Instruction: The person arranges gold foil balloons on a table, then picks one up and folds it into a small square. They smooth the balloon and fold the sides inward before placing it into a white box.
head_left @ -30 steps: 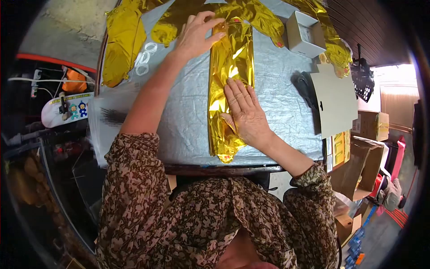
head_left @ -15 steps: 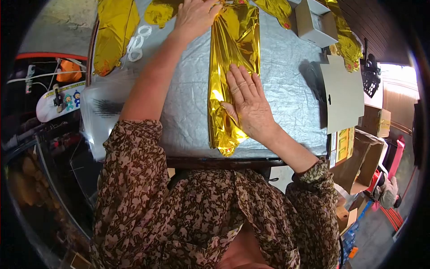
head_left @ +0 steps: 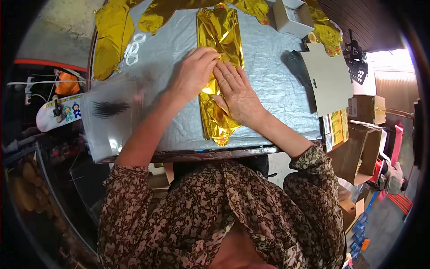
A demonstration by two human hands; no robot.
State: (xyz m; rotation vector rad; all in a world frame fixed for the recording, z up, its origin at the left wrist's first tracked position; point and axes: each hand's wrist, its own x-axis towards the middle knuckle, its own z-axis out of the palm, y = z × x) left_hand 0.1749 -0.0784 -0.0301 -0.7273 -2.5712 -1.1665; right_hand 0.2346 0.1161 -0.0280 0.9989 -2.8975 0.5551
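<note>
A flattened gold foil balloon point(head_left: 219, 31), folded into a long strip, lies lengthwise in front of me on the silvery cloth. My right hand point(head_left: 237, 96) rests palm down on its lower half, fingers stretched out and close together. At the strip's left edge, around its middle, my left hand point(head_left: 195, 71) has its fingers bent and together against the foil; its thumb is mostly hidden. The two hands almost touch at the fingertips. The balloon's rounded near end, with a small red patch, points towards the table's front edge.
More gold foil balloons point(head_left: 112, 38) lie along the table's far and left sides. White ribbon loops point(head_left: 133, 48) and clear plastic bags point(head_left: 112, 121) are on the left. A white box point(head_left: 293, 20), a grey card sheet point(head_left: 329, 80) and cardboard boxes point(head_left: 358, 150) are on the right.
My left hand has come down from the balloon's far end to its middle, close to my right hand. The right hand stays flat on the foil. The view has shifted slightly.
</note>
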